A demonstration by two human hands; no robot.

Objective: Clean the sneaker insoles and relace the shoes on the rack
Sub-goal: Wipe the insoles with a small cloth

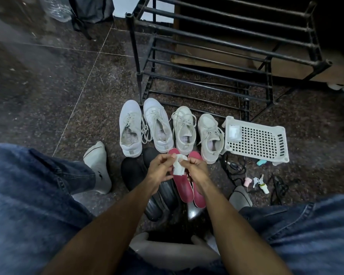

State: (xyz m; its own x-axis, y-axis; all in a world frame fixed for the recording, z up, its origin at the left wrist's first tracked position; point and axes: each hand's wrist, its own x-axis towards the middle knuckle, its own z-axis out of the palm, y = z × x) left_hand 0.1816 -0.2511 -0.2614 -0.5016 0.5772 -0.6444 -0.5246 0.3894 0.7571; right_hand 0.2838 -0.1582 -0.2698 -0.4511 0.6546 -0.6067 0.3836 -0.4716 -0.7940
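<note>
Head view: left hand (160, 167) and right hand (195, 169) meet above the floor (48, 86), both pinching a small white wipe (178, 164) between them. The fingers of each hand are curled narrow onto the wipe, apparently unfolding or pulling it open. Directly beneath the hands lie two red insoles (184, 188), side by side and touching, toes pointing toward the shoes. Two black insoles (135, 175) lie just to their left.

Four white sneakers (155, 126) stand in a row on the floor between the insoles and the black rack (216, 46), which is bare of shoes. Their laces are in the eyelets but hang loose. A white basket (266, 139) sits just right of the row and holds a white packet (234, 132). Keys (257, 180) and dark cords (278, 185) lie near the basket.

Step in hand, as judged: preparing the wipe for insole cleaning. No insole is being wiped yet.

Next move calls for one hand to steady a red insole while the other draws the opened wipe along its top face. Relacing and return to the rack remain undone.
</note>
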